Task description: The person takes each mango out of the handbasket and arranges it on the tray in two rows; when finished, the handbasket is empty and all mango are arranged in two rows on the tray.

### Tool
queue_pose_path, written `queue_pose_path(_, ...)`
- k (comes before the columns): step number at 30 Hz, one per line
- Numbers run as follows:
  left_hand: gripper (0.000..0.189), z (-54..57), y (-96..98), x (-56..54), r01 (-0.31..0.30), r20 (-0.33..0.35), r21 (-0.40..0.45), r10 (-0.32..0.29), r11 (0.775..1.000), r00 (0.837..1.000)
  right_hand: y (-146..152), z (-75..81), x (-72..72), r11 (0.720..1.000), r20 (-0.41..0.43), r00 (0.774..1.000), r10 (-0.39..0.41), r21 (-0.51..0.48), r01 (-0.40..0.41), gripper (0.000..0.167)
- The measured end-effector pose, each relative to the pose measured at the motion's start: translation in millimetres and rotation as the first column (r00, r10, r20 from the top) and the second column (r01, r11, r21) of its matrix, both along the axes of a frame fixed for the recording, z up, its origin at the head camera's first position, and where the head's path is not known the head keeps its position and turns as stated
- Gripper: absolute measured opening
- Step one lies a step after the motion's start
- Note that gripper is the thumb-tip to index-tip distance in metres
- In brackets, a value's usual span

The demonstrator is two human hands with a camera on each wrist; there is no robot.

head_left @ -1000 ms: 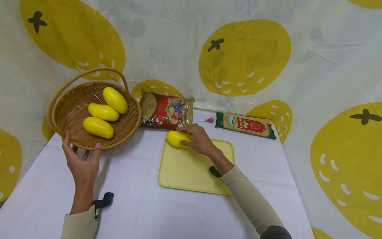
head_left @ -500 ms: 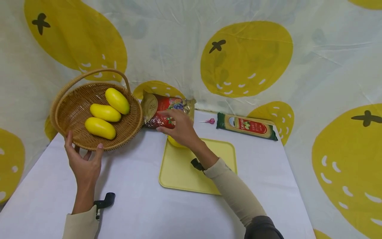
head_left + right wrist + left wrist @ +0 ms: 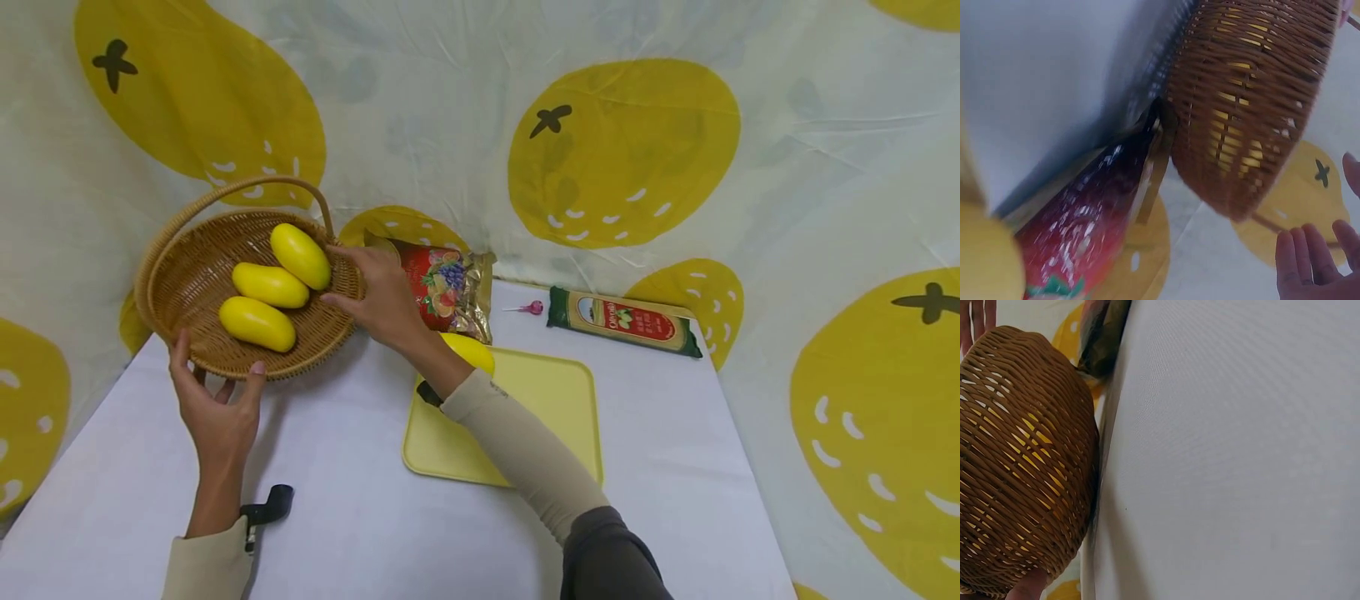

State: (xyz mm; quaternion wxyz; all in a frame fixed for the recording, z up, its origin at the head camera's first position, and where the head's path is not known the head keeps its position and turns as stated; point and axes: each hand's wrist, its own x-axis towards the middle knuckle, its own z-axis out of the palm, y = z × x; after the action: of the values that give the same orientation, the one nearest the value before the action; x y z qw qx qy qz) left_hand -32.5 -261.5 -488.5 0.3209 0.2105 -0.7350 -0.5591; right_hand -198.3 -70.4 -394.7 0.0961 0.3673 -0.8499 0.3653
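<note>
Left of the Olivoila-labelled pack [image 3: 624,322], the left hand [image 3: 220,419] grips a basket [image 3: 197,275], the right hand [image 3: 382,297] spread wide beside it.

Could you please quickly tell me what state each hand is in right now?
Left hand: holding the basket by its rim.
Right hand: open, holding nothing, at the basket's edge.

Green-ended packet [image 3: 624,322] reads "Olivoilà", apparently; small print.
</note>
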Motion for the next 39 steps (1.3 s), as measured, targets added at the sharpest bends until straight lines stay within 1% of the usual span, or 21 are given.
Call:
queue_pose_path(7,0.096,-1.3,-1.2,0.0,-0.005,0.010,-0.008,0.005,1.000,1.000,-38,-3.4,-7.4,0.993,-0.049,0.998,-0.047,0.103,0.052,0.069)
queue_pose_path(11,0.097,-1.4,-1.6,0.1,-0.008,0.019,-0.012,0.008,1.000,1.000,-55,-4.3,-10.6,0.980,-0.054,0.995,-0.084,0.178,0.092,0.070)
queue_pose_path(15,0.096,-0.8,-1.9,0.9,-0.012,0.019,-0.012,0.012,1.000,1.000,-69,-5.2,-13.8,0.968,-0.051,0.993,-0.103,0.226,0.112,0.069)
queue_pose_path(19,0.096,0.2,-0.4,1.3,-0.015,0.013,-0.004,0.015,1.000,1.000,-78,-5.0,-16.1,0.961,-0.051,0.991,-0.124,0.244,0.133,0.070)
queue_pose_path(24,0.096,-1.5,0.1,-0.1,-0.010,-0.004,-0.004,0.010,1.000,1.000,-87,-6.3,-21.2,0.948,-0.045,0.985,-0.165,0.267,0.171,0.072)
queue_pose_path(29,0.096,-1.7,0.0,-0.6,-0.012,-0.008,-0.002,0.012,1.000,1.000,-96,-11.0,-26.7,0.936,-0.018,0.981,-0.195,0.296,0.192,0.074)
queue_pose_path(39,0.097,-2.9,0.1,0.0,-0.002,-0.024,0.000,0.002,1.000,1.000,-105,-14.3,-37.3,0.920,-0.009,0.977,-0.211,0.336,0.202,0.073)
